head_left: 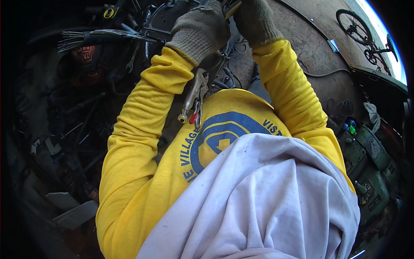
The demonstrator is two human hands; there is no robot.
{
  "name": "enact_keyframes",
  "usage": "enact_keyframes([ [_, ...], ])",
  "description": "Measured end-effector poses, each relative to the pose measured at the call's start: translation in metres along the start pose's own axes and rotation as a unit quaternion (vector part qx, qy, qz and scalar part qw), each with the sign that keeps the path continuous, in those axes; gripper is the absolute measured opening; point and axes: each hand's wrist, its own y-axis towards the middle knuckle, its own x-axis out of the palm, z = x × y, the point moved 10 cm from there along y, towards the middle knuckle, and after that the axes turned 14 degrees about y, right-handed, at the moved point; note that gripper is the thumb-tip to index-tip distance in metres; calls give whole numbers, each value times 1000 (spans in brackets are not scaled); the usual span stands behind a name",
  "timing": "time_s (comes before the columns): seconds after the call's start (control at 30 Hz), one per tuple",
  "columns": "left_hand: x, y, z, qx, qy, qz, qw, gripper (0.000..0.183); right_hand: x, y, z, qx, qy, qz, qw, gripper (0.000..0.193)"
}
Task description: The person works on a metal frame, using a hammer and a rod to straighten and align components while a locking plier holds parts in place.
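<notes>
Both my hands wear grey knit gloves and are raised at the top of the view, close together. My left hand (200,28) is curled into a fist next to my right hand (254,19). Between them a thin metal piece (230,6) shows at the frame's top edge, and both hands close around it. Most of it is hidden by the gloves. Silver locking pliers (195,97) with a red release lever hang just below my left wrist, their jaws clamped on dark metal parts. My yellow sleeves run down to my chest.
A wire brush (86,38) and wrenches lie among dark metal parts at the upper left. A bicycle (355,26) lies on the brown ground at the upper right. A green machine (366,164) stands at the right. White cloth (267,203) fills the lower middle.
</notes>
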Motion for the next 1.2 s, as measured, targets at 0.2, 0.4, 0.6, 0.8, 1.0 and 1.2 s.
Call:
enact_keyframes([
  [0.2,-18,3,-4,60,-30,-50,997,37,-34,22,17,-243,-131,-7,961,39],
  [0.4,-84,-24,-48,38,-295,-67,952,54,-24,10,42,-15,195,67,978,48],
  [0.6,-43,-58,-53,263,64,64,961,30,-28,12,41,-13,225,77,971,49],
  [0.8,-25,-51,-65,246,-5,67,967,25,-28,19,61,90,327,79,938,31],
  [1.0,-21,-48,-65,242,-11,42,969,24,-29,19,66,80,308,127,939,25],
  [1.2,-25,-43,-61,239,-20,-4,971,24,-25,17,53,29,317,73,945,26],
])
